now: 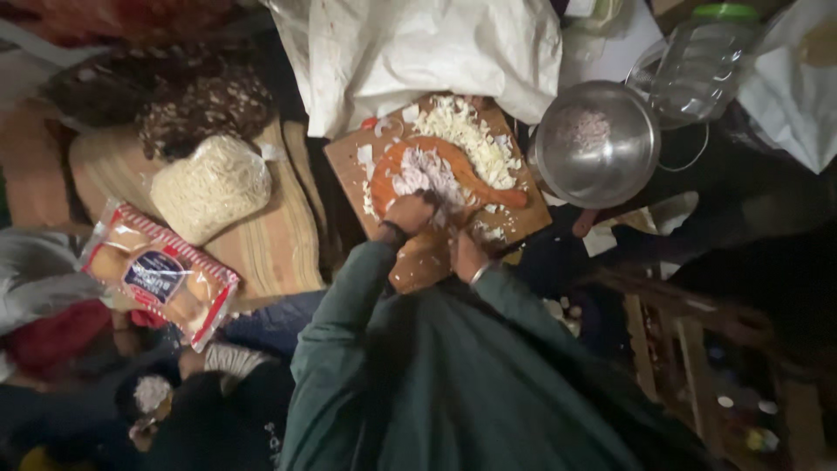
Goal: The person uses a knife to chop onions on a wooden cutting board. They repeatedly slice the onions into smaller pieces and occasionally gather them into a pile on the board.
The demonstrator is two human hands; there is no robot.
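Note:
A wooden cutting board [349, 161] carries an orange paddle-shaped board [488, 192] and heaps of chopped white vegetable [466, 131]. My left hand [410, 214], in a green sleeve, is curled on a small pile of white shreds [427, 174] on the orange board. My right hand [466, 257], with a bangle at the wrist, sits close beside it at the board's near edge. Whatever it holds is hidden in the dim light. A tan, speckled piece [418, 266] lies between my two wrists.
A steel bowl [558, 166] with pinkish chopped bits stands right of the board, a plastic bottle [706, 61] behind it. A white sack [418, 52] lies beyond. On a low wooden table [270, 244] to the left are a noodle bag [209, 187] and a packet of buns [157, 275].

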